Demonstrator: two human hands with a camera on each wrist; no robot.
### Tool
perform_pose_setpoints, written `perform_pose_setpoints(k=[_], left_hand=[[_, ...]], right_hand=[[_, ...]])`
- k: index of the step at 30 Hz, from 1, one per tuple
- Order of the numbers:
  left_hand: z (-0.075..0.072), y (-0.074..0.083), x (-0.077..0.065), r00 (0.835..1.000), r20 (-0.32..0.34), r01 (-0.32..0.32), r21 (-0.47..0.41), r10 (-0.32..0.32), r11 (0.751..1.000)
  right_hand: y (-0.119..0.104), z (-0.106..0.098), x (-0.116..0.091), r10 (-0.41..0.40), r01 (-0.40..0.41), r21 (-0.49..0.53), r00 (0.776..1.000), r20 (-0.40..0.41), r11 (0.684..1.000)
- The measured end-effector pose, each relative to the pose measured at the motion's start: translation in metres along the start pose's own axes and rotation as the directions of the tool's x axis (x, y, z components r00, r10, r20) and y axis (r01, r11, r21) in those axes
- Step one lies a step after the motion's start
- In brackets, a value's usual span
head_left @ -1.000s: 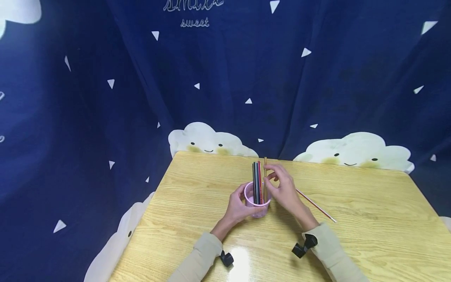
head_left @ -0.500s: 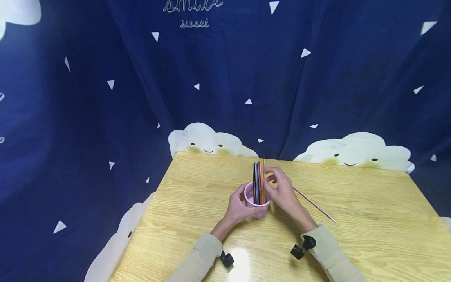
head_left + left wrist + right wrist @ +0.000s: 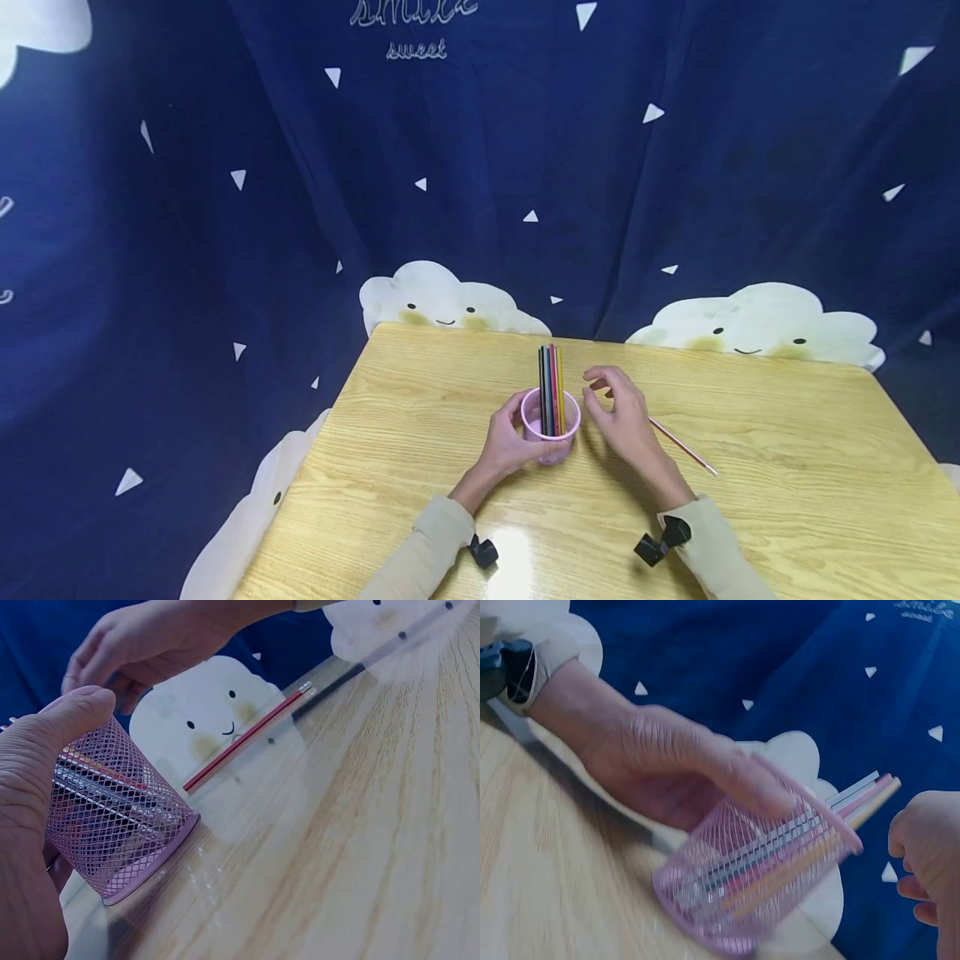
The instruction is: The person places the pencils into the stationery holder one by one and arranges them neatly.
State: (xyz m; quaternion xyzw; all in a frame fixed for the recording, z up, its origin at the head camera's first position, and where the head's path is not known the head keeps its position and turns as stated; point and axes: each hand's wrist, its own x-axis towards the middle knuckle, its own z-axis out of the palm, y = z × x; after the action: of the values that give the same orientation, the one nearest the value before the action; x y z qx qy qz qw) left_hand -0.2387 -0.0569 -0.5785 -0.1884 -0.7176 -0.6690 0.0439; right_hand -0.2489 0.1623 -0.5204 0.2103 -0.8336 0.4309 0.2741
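Note:
My left hand (image 3: 507, 439) grips a pink mesh pencil cup (image 3: 120, 817) standing on the table, thumb and fingers curled round its wall. Several pencils (image 3: 551, 387) lean in the cup, dark, red and yellow ones among them, their upper ends above the rim. Just right of the cup, my right hand (image 3: 621, 412) hovers with relaxed, slightly bent fingers and nothing between them. Behind that hand a red pencil (image 3: 244, 741) with a white end lies on the table, partly hidden by the hand in the head view.
The wooden table (image 3: 420, 367) reaches back to a dark blue curtain (image 3: 480, 167) with white clouds and triangles. Black wrist cameras (image 3: 663, 542) sit at both sleeve cuffs.
The right hand has let go of a yellow pencil, which now stands in the cup with the others. That hand has moved right, away from the rim. The left hand has stayed put.

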Motion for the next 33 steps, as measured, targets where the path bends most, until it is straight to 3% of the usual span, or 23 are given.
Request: perform_pose_setpoints(k=[11, 20, 28, 33], left_hand=[[0.000, 0.000, -0.001, 1.000, -0.003, 0.003, -0.007, -0.003, 1.000], [0.001, 0.000, 0.000, 1.000, -0.007, 0.002, -0.001, -0.002, 1.000], [0.001, -0.001, 0.000, 1.000, -0.008, -0.003, -0.001, 0.003, 1.000], [0.000, -0.001, 0.000, 1.000, -0.012, 0.009, 0.017, -0.009, 1.000]], right_hand=[[0.039, -0.026, -0.033, 0.050, -0.050, -0.105, 0.999, 0.002, 0.993], [0.065, -0.043, -0.056, 0.128, -0.102, -0.236, 0.987, 0.097, 0.966], [0.069, -0.052, -0.066, 0.174, -0.042, -0.468, 0.955, 0.242, 0.883], [0.070, -0.051, -0.067, 0.190, -0.006, -0.548, 0.941, 0.279, 0.837]])
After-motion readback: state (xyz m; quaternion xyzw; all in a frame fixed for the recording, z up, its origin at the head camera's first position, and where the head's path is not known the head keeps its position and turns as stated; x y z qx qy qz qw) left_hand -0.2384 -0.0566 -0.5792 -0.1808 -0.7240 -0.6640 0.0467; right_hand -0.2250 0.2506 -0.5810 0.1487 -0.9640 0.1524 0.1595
